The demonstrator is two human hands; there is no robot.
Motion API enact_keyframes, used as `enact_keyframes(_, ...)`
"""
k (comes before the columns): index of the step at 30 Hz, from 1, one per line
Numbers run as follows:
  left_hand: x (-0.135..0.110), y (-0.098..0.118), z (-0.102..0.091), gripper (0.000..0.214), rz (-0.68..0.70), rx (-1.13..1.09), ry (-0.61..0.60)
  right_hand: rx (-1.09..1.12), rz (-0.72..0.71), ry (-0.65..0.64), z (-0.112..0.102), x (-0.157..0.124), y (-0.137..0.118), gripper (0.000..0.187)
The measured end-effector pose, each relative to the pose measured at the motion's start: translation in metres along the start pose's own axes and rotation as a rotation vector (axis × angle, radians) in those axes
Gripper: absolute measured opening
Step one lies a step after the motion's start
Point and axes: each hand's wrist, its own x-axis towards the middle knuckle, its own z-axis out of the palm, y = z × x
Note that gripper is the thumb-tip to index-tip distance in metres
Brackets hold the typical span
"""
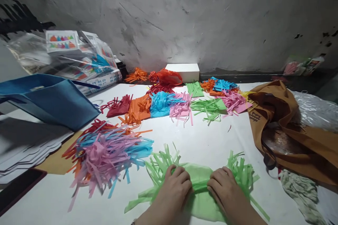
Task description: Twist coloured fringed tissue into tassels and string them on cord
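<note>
My left hand (pixel 173 187) and my right hand (pixel 224 187) both press down on a green sheet of fringed tissue paper (pixel 200 177) at the near edge of the white table (pixel 200 140). The fingers of both hands are curled and pinch the bunched middle of the sheet. Cut green strips fan out to the left and right of my hands. Left of my left hand lies a heap of pink, blue, orange and red fringed paper (pixel 105 151).
Several fringed pieces in red, orange, blue, pink and green (pixel 171 103) lie in a row farther back. A blue fabric bag (pixel 50 98) is at the left, a brown fabric bag (pixel 287 130) at the right, a white box (pixel 182 72) by the wall, plastic packets (pixel 76 54) at back left.
</note>
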Motion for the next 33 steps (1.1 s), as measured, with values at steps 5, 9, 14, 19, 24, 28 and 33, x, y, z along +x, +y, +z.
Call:
enact_keyframes(5,0.002,0.004,0.008,0.012,-0.123,0.11,-0.005,-0.111,0.16,0.031,0.009,0.003,-0.004,0.022)
enact_keyframes(9,0.006,0.007,0.01,0.009,-0.186,0.197,-0.02,-0.159,0.245,0.071,0.011,0.002,-0.005,0.017)
enact_keyframes(14,0.005,0.004,0.008,0.017,-0.109,0.098,-0.014,-0.028,0.011,0.107,0.007,0.007,-0.008,0.023)
enact_keyframes(19,0.004,-0.004,0.004,0.014,0.042,0.032,0.009,-0.032,-0.117,0.053,0.009,0.016,-0.012,0.026)
enact_keyframes(24,0.005,-0.01,0.0,0.012,0.165,0.07,0.027,-0.024,-0.079,0.04,0.011,0.015,-0.012,0.013)
enact_keyframes(28,0.007,-0.01,0.006,0.015,0.222,0.085,0.056,-0.075,-0.116,0.06,0.019,0.018,-0.017,0.023)
enact_keyframes(33,0.007,-0.008,0.009,0.016,0.16,0.006,0.027,-0.068,-0.153,0.057,0.016,0.016,-0.013,0.035)
